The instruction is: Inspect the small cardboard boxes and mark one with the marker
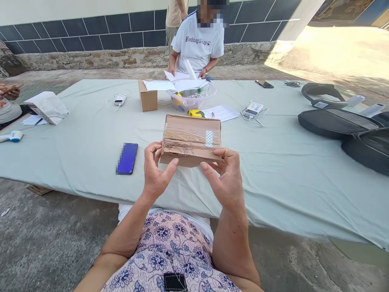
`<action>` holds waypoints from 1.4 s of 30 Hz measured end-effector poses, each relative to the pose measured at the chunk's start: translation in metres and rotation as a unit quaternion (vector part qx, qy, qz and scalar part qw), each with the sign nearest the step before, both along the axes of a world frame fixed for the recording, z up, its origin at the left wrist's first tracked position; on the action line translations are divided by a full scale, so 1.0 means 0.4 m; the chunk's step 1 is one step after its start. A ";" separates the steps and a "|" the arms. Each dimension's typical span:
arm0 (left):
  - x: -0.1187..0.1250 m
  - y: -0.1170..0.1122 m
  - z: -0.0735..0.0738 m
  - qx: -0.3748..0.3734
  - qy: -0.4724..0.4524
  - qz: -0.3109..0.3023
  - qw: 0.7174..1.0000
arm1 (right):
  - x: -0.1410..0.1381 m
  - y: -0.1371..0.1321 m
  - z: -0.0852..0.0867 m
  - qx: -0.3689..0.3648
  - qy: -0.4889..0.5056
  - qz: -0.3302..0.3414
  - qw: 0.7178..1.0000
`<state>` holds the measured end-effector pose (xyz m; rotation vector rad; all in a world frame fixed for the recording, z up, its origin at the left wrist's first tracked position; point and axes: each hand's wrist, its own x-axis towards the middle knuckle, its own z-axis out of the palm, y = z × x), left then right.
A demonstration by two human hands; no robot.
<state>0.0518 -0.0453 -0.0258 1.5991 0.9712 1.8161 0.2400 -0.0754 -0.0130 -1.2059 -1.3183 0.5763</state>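
A brown cardboard box is held between my two hands over the near side of the table. Clear tape runs across its top, and a small blue-and-white patterned sticker sits toward the right. The front edge looks creased and worn. My left hand grips the left end, thumb along the lower front edge. At the right end, my right hand has its fingers on the top edge and its thumb by the lower front edge. To the left of the box lies a phone with a blue screen.
Behind the box are a yellow tape measure, papers, a clear plastic basin and a small upright carton. Black cases lie at right, a white box at left. A person in white handles papers opposite.
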 end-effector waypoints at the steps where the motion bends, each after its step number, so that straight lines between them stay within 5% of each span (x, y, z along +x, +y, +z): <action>1: -0.001 0.000 0.000 0.008 0.006 -0.003 1.000 | 0.001 0.000 0.001 -0.001 0.001 -0.005 1.000; 17: -0.033 -0.010 0.043 0.038 0.196 0.027 0.979 | 0.003 0.001 -0.003 -0.032 -0.073 -0.016 0.997; 24: -0.049 -0.007 0.032 0.000 0.124 -0.053 0.991 | 0.024 0.015 -0.018 0.002 -0.009 -0.024 1.000; 29: -0.053 -0.002 0.021 0.019 0.131 -0.039 0.990 | 0.019 0.016 -0.027 -0.006 -0.035 0.005 0.999; 42: -0.049 -0.015 0.015 0.026 0.327 -0.002 0.945 | 0.009 0.040 -0.056 -0.029 -0.008 0.027 0.999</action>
